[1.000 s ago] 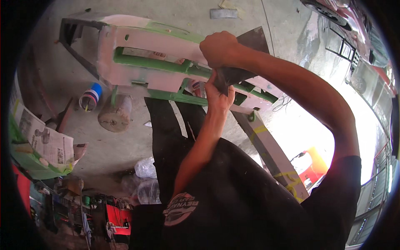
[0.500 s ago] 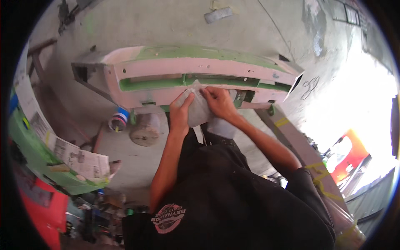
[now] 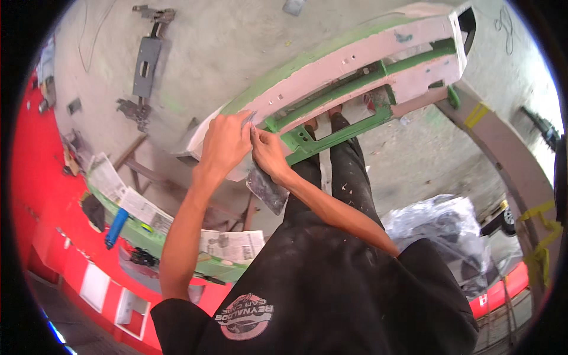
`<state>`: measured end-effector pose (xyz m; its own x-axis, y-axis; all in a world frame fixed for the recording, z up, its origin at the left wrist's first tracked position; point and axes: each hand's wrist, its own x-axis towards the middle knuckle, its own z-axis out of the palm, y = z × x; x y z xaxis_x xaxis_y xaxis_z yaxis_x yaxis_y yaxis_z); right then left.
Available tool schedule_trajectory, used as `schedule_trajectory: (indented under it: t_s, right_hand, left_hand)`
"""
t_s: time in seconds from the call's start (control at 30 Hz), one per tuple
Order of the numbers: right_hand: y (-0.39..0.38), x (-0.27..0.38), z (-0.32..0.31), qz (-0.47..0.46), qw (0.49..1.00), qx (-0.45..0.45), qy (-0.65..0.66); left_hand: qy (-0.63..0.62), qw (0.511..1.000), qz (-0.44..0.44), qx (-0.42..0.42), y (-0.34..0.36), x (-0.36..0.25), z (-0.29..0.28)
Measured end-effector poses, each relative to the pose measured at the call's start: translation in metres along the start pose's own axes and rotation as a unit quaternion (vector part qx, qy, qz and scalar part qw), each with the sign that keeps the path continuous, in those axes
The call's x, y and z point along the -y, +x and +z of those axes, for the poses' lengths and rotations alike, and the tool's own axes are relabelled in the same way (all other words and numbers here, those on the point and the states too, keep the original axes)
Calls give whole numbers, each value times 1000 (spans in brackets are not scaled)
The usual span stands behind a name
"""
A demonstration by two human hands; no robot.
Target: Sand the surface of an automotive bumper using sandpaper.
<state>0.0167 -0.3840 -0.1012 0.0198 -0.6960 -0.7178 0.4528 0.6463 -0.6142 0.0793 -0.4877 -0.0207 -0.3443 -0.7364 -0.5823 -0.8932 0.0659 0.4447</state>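
A long car bumper (image 3: 307, 80), pink with green patches and openings along it, slants across the space in front of me. Near its left end my left hand (image 3: 227, 142) and my right hand (image 3: 271, 155) come close together. Between their pinched fingers is a grey sheet that looks like sandpaper (image 3: 269, 192). Its darker lower part hangs below my right hand, while a small corner shows at the fingertips. Both hands are closed on it. Whether the sheet touches the bumper I cannot tell.
Newspaper (image 3: 139, 207) covers part of a green panel at the left, with a blue cylinder (image 3: 117, 227) beside it. A dark metal bracket (image 3: 145, 68) lies on the floor. Clear plastic wrapping (image 3: 435, 231) and a long taped piece (image 3: 503, 151) are at the right.
The view has swung round, so the bumper now slants up to the right. My hands have gone from the bumper's middle to near its left end, still holding the sheet.
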Motion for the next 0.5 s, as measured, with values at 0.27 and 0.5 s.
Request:
schedule_trajectory:
  t_s: [0.27,0.5]
  right_hand:
    - [11,16,-2,119,984,39,129]
    - [19,3,4,116,972,24,203]
  left_hand:
    - [191,968,112,122,45,-15,-6]
    - [267,941,85,190,56,-35,-5]
